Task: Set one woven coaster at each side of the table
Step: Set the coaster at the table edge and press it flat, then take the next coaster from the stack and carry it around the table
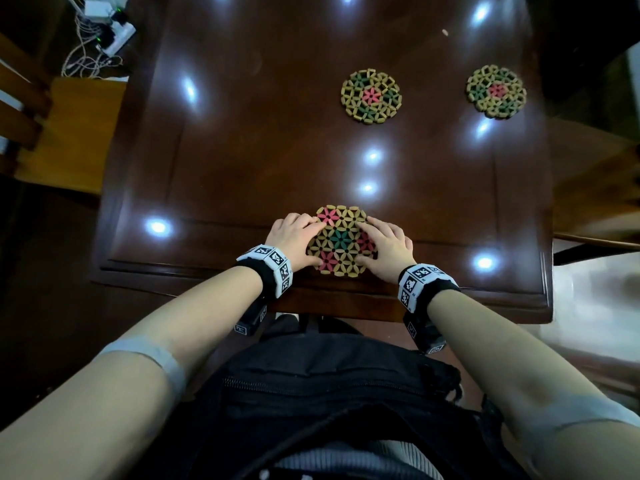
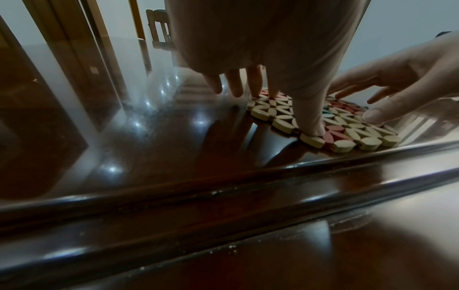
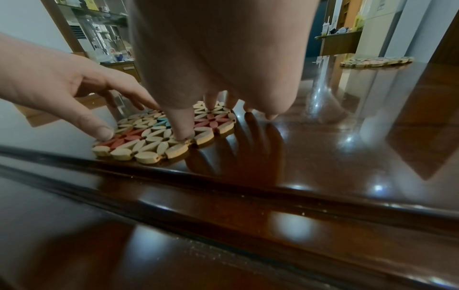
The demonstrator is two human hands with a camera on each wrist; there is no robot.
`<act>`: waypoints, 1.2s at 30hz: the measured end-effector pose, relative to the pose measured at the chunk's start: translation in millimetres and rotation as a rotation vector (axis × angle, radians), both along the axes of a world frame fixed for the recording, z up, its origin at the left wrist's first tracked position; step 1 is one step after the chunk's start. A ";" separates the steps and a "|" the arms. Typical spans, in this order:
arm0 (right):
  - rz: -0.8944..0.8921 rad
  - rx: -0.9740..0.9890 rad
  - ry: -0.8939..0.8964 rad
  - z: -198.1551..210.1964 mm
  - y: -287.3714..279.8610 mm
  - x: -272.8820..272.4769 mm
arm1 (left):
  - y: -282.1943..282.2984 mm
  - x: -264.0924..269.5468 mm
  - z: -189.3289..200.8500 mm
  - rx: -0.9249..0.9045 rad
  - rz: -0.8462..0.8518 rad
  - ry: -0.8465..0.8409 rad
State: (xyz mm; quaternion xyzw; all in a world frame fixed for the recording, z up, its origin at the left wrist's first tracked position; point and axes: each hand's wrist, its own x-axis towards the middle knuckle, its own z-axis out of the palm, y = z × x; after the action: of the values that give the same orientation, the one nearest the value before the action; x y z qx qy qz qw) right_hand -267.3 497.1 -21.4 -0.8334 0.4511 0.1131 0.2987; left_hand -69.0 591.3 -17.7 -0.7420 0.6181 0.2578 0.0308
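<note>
Three round woven coasters lie on the dark glossy table (image 1: 259, 150). The nearest coaster (image 1: 341, 242) (image 2: 347, 125) (image 3: 149, 137) lies flat at the middle of the front edge. My left hand (image 1: 306, 239) (image 2: 285, 109) rests on its left rim with thumb and straight fingertips pressing down on top. My right hand (image 1: 375, 242) (image 3: 196, 121) does the same on its right rim. Neither hand curls round it. A second coaster (image 1: 371, 96) lies further back near the middle, and a third coaster (image 1: 496, 91) (image 3: 377, 61) lies by the right edge.
A wooden chair (image 1: 69, 133) stands at the table's left side, another chair (image 1: 588, 188) at the right. A power strip with white cables (image 1: 104, 36) lies on the floor at far left. A black bag (image 1: 329, 393) hangs in front of me.
</note>
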 end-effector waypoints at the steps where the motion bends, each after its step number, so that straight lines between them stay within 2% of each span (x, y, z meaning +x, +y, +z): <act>1: -0.002 0.002 -0.002 0.2 -0.2 0.2 | -0.2 0.2 0.1 0.001 -0.001 0.001; 11: 0.009 0.020 0.029 4.7 -0.3 1.4 | -0.2 0.7 0.1 0.001 -0.014 0.023; 15: -0.084 0.039 -0.015 10.0 -3.4 2.8 | -4.5 9.3 4.7 -0.063 -0.015 0.063; 20: -0.224 0.021 -0.034 24.2 -35.7 -0.8 | -24.0 39.5 14.4 -0.106 -0.051 0.029; 25: -0.272 -0.009 -0.022 21.6 -90.1 -2.0 | -73.4 71.6 26.2 -0.101 -0.023 -0.057; 29: -0.184 0.026 0.017 22.3 -135.2 16.9 | -126.5 82.7 29.1 -0.105 0.078 -0.018; 33: -0.065 0.024 0.004 25.8 -180.8 50.1 | -180.9 88.0 24.8 -0.121 0.287 0.067; 36: 0.136 0.009 0.067 29.2 -210.7 73.4 | -210.6 90.3 16.4 -0.141 0.431 0.148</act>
State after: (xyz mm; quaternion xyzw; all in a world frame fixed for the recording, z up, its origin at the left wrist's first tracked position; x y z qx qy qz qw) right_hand -194.0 286.5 7.8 -0.8564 0.4027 0.1628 0.2790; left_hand 21.3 380.8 -1.3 -0.8363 0.4624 0.2681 -0.1223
